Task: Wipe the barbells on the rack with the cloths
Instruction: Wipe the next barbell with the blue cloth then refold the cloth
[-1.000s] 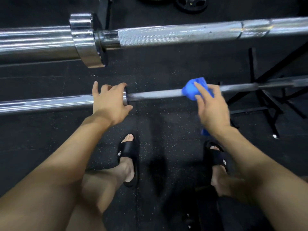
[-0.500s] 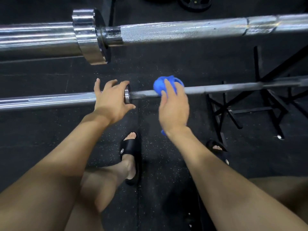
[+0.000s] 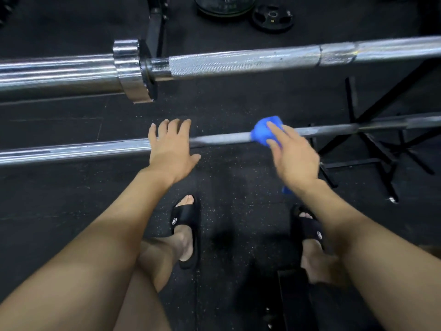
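Note:
Two chrome barbells lie across the view. The upper barbell (image 3: pixel 238 62) is thick, with a collar at the left. On the lower barbell (image 3: pixel 222 137) my left hand (image 3: pixel 170 149) rests over the collar, fingers laid straight across the bar. My right hand (image 3: pixel 293 156) grips a blue cloth (image 3: pixel 262 132) wrapped round the thin shaft, to the right of my left hand. A blue corner of the cloth hangs below my right wrist.
Black rack legs (image 3: pixel 372 149) stand at the right under the lower bar. A black weight plate (image 3: pixel 273 19) lies on the rubber floor at the back. My feet in black slides (image 3: pixel 186 220) stand below the bar.
My right hand has slid the blue cloth to the right along the lower bar, after moving it left toward the collar. My left hand stays on the collar, with its fingers now straighter.

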